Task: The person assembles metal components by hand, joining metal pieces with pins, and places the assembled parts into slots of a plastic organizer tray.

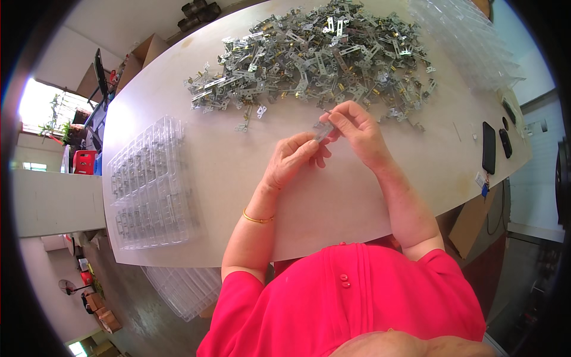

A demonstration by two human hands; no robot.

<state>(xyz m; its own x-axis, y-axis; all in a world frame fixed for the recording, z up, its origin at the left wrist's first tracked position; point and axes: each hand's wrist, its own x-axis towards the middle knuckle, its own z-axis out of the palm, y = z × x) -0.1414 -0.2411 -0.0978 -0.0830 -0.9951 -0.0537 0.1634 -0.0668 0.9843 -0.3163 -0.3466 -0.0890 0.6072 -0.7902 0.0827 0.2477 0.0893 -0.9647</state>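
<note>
Close together over the middle of the table, my two hands hold one small silvery metal bracket (322, 130). My left hand (292, 156) pinches its lower end between thumb and fingers. At the upper end, my right hand (355, 127) has thumb and forefinger closed on the bracket or a small part at its tip; which of these is hidden. Just beyond the hands lies a large heap of metal brackets (321, 59), some with brass-coloured pieces. To the left stands a clear plastic tray (184, 178) with rows of metal parts in its compartments.
The pale table (238, 202) has a curved edge. Stacked clear trays (470, 44) lie at the far right, and more trays (185, 288) sit below the table's left edge. A black phone (489, 147) and a small dark object (505, 143) rest near the right edge.
</note>
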